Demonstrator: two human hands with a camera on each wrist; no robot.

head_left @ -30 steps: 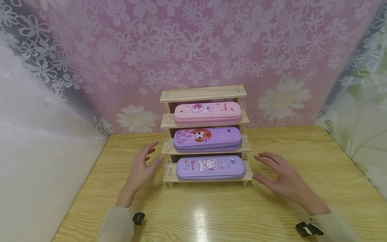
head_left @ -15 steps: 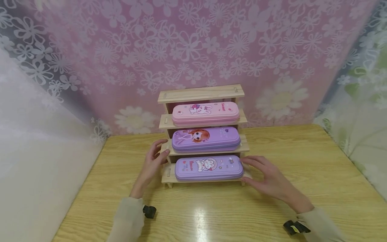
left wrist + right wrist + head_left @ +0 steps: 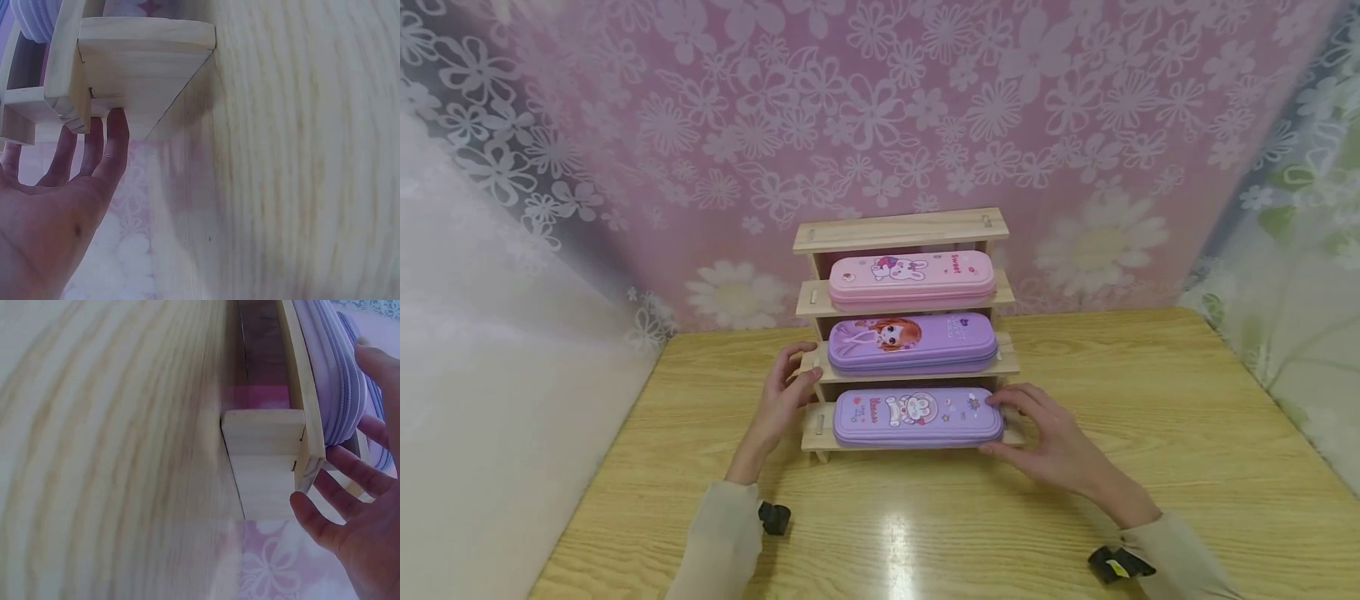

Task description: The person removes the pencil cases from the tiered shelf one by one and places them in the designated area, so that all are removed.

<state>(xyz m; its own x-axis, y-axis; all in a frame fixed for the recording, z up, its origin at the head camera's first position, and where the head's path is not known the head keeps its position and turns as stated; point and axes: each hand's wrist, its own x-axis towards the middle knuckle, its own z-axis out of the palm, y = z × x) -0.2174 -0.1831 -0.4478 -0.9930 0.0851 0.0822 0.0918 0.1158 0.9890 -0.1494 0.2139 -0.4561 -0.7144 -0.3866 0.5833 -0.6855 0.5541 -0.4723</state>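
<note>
A wooden tiered rack [image 3: 901,232] stands on the table, also in the left wrist view [image 3: 147,37] and the right wrist view [image 3: 262,428]. Three pencil cases lie on its lower tiers: a pink one [image 3: 912,277], a purple one with a red-haired figure [image 3: 912,342], and a lilac one with a bunny [image 3: 917,417] lowest. My left hand [image 3: 775,408] grips the rack's left side at the purple case's tier, fingertips against the wood [image 3: 69,194]. My right hand [image 3: 1060,442] holds the lilac case's right end, thumb in front, a finger on top [image 3: 369,519].
The wood-grain table [image 3: 880,500] extends around the rack. Behind it hangs a pink flowered curtain [image 3: 880,125], with pale coverings at the left [image 3: 497,350] and right [image 3: 1315,283]. The rack's top tier has no case on it.
Both hands have moved inward to the rack. The left has taken hold of its left side; the right has closed on the lilac case's end. The cases look nearly unmoved.
</note>
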